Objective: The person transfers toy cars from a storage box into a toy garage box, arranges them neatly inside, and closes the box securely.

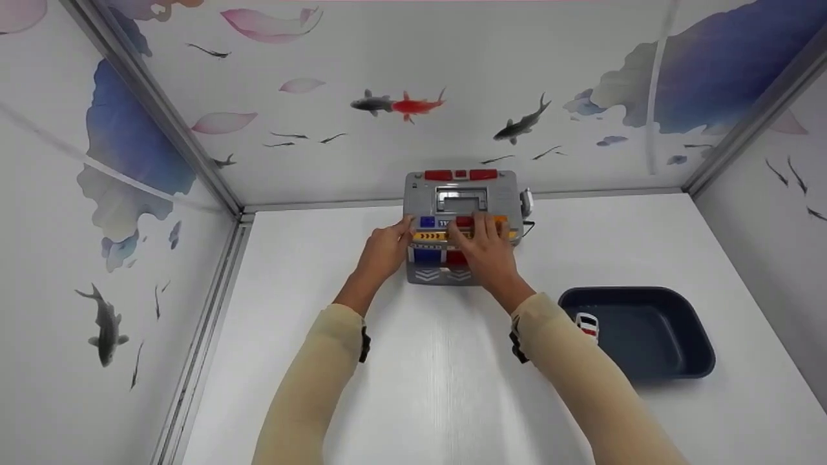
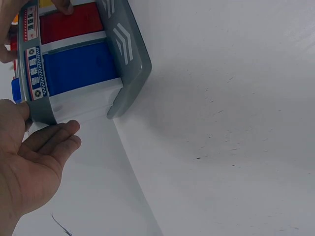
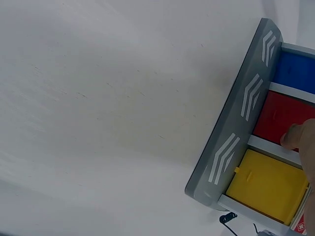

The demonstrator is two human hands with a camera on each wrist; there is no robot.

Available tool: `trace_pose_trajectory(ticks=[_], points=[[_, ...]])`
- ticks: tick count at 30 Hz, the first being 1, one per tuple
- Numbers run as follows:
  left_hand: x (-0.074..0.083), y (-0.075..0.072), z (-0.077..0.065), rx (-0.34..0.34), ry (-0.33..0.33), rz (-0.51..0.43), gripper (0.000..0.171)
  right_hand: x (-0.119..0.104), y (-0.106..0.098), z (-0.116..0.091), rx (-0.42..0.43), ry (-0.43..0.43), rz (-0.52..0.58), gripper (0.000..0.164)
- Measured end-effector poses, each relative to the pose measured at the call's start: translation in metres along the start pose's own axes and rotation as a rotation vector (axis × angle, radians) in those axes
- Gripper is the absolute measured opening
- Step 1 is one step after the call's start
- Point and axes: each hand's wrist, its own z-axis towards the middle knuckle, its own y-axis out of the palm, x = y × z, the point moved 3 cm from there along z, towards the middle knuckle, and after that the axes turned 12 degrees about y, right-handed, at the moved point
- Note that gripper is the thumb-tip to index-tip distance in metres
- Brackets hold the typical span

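Observation:
A grey toy garage (image 1: pixel 462 200) stands against the back wall, its front showing a blue door (image 2: pixel 81 66), a red door (image 3: pixel 278 115) and a yellow door (image 3: pixel 266 184). At its left side my left hand (image 1: pixel 386 248) holds the front corner, the lower fingers (image 2: pixel 61 135) beside the white side wall. My right hand (image 1: pixel 491 255) lies over the front of the roof, spread fingers on the row of coloured buttons. One digit of that hand reaches down onto the red door in both wrist views.
To the right sits a dark blue basin (image 1: pixel 652 336) with a white toy car (image 1: pixel 588 325) inside, partly behind my right sleeve. A white handset-like piece (image 1: pixel 526 202) with a black cord hangs on the garage's right side. Printed wall panels enclose the white table (image 1: pixel 400 387).

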Motion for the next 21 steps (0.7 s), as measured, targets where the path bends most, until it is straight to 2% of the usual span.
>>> trace_pose_trajectory(ticks=[7,18,21], points=[[0.0022,-0.0017,0.0001,0.004,0.017,0.000,0.049,-0.0002,-0.0004,-0.0001,-0.018,0.005,-0.010,0.075],[0.0011,0.0000,0.0000,0.003,0.002,-0.003,0.049,-0.0015,0.0012,-0.0002,-0.031,0.014,0.010,0.082],[0.0011,0.0003,-0.0009,0.006,0.006,-0.007,0.049,-0.0013,0.0022,-0.0005,-0.008,0.013,0.015,0.077]])
